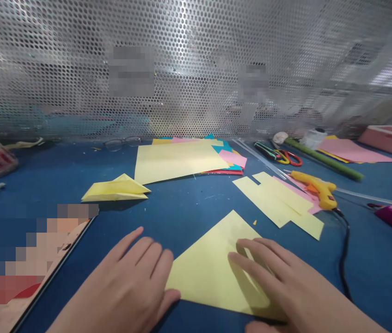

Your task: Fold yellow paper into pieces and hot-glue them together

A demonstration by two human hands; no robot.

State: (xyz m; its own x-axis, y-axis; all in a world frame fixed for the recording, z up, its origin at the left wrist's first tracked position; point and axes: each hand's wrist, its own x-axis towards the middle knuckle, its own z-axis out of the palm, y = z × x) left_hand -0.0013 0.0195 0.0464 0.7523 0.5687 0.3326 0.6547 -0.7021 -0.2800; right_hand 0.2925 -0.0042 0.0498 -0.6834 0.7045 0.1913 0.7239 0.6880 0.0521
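Note:
A pale yellow sheet of paper [213, 270], showing a triangular outline, lies on the blue table [189, 208] in front of me. My left hand [137, 273] rests at its left corner, fingers slightly bent and apart, thumb at the paper's lower left edge. On the right side, the spread fingers of my right hand [282, 277] lie over the sheet and cast a shadow on it. That hand hides the sheet's right corner. Beyond my left hand sits a folded yellow paper shape [116, 188].
Larger yellow sheets [178, 162] top a coloured paper stack. Cut yellow pieces [279, 199] lie beside a yellow glue gun [315, 187] with a black cord. Scissors [291, 158], a green stick [324, 159] and a pink box [386, 138] are farther back. A perforated metal panel [196, 92] borders the table.

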